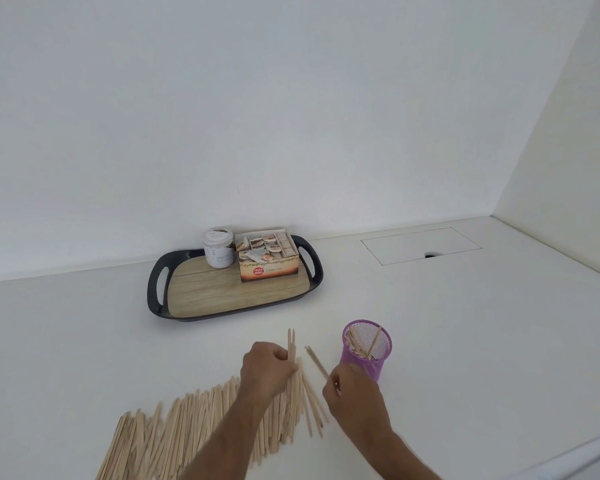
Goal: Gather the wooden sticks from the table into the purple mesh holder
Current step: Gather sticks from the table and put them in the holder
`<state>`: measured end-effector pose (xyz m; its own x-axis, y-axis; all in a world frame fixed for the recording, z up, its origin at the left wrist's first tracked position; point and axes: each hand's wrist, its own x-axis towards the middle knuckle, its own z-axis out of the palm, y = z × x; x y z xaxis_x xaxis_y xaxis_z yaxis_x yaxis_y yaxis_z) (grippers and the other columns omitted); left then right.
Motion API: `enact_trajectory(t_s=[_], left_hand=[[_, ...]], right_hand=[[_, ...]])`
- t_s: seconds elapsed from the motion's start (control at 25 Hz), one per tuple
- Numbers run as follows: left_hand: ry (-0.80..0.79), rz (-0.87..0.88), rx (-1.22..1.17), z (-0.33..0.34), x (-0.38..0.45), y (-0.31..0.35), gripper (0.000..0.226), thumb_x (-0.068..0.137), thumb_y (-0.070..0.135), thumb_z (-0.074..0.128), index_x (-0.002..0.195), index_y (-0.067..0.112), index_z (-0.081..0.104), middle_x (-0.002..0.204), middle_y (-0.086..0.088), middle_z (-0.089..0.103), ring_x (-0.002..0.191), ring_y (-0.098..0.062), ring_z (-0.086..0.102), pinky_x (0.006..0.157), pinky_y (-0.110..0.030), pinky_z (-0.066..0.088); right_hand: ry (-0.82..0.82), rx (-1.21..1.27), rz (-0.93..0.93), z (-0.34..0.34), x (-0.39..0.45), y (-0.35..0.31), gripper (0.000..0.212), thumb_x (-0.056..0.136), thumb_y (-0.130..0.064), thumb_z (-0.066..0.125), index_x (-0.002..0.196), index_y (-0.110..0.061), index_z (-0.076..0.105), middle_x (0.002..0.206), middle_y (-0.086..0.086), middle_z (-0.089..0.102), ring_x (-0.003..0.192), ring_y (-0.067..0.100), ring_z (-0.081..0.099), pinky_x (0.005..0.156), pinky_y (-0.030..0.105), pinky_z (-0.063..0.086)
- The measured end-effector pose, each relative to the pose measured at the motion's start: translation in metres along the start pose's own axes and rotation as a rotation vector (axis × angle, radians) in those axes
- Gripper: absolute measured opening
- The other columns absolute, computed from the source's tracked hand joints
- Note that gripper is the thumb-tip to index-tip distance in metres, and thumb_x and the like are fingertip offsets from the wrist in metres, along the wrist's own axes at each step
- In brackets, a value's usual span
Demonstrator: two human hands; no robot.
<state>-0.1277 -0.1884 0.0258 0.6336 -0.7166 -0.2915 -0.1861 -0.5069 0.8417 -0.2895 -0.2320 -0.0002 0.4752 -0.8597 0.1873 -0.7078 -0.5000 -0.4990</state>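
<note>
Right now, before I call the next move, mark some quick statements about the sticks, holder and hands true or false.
1. The purple mesh holder already contains sticks. True.
2. The left hand is empty. False: it grips a few sticks.
3. The right hand holds sticks beside the holder. True.
4. The pile of sticks lies on the tray. False: it lies on the table; the tray carries a jar and a tea box.

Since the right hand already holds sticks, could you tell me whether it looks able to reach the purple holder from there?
Probably yes: the right hand sits just beside the purple mesh holder, whose open top is unobstructed.
</note>
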Motion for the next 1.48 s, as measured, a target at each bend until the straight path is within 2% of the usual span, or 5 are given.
enact_trajectory(t_s=[0.2, 0.44, 1.04, 1.32, 1.48], left_hand=[[-0.021, 0.138, -0.28, 0.016, -0.005, 0.039, 0.011, 0.081, 0.005, 0.076, 0.08, 0.016, 0.073, 0.076, -0.001, 0.076, 0.074, -0.019, 0.075, 0.071, -0.042, 0.065], [-0.137, 0.257, -0.345, 0.057, -0.009, 0.091, 0.012, 0.081, 0.009, 0.074, 0.085, 0.02, 0.072, 0.082, 0.001, 0.078, 0.079, -0.017, 0.076, 0.081, -0.044, 0.063], [-0.125, 0.377, -0.196, 0.081, -0.004, 0.089, 0.027, 0.083, 0.017, 0.077, 0.109, 0.019, 0.076, 0.098, 0.01, 0.076, 0.088, 0.006, 0.069, 0.09, -0.017, 0.053], [0.13, 0.37, -0.098, 0.039, 0.013, 0.072, 0.006, 0.079, 0.028, 0.077, 0.079, 0.023, 0.076, 0.07, 0.013, 0.073, 0.071, -0.003, 0.069, 0.078, -0.028, 0.058], [0.05, 0.213, 0.317, 0.01, 0.022, 0.039, 0.018, 0.074, 0.035, 0.081, 0.076, 0.021, 0.07, 0.074, 0.011, 0.07, 0.072, -0.006, 0.067, 0.074, -0.027, 0.056]], right_hand=[[0.219, 0.363, 0.098, -0.038, 0.011, -0.002, 0.02, 0.082, -0.014, 0.067, 0.065, -0.022, 0.059, 0.06, -0.007, 0.061, 0.063, 0.009, 0.057, 0.055, 0.015, 0.041], [0.307, 0.495, 0.155, -0.075, 0.046, 0.015, 0.019, 0.087, -0.03, 0.07, 0.071, -0.021, 0.064, 0.066, -0.006, 0.068, 0.06, 0.006, 0.059, 0.055, 0.02, 0.047], [0.245, 0.207, 0.069, -0.074, 0.05, 0.054, 0.013, 0.088, -0.014, 0.062, 0.089, -0.021, 0.073, 0.087, -0.008, 0.068, 0.073, 0.007, 0.058, 0.067, 0.017, 0.039], [0.394, 0.036, -0.211, -0.065, 0.029, 0.02, 0.009, 0.077, -0.014, 0.075, 0.084, -0.02, 0.072, 0.08, -0.006, 0.069, 0.068, 0.016, 0.065, 0.059, 0.027, 0.054], [0.069, -0.097, -0.242, -0.028, 0.012, 0.001, 0.026, 0.08, -0.038, 0.069, 0.097, -0.019, 0.071, 0.094, -0.003, 0.07, 0.089, 0.018, 0.067, 0.073, 0.029, 0.055]])
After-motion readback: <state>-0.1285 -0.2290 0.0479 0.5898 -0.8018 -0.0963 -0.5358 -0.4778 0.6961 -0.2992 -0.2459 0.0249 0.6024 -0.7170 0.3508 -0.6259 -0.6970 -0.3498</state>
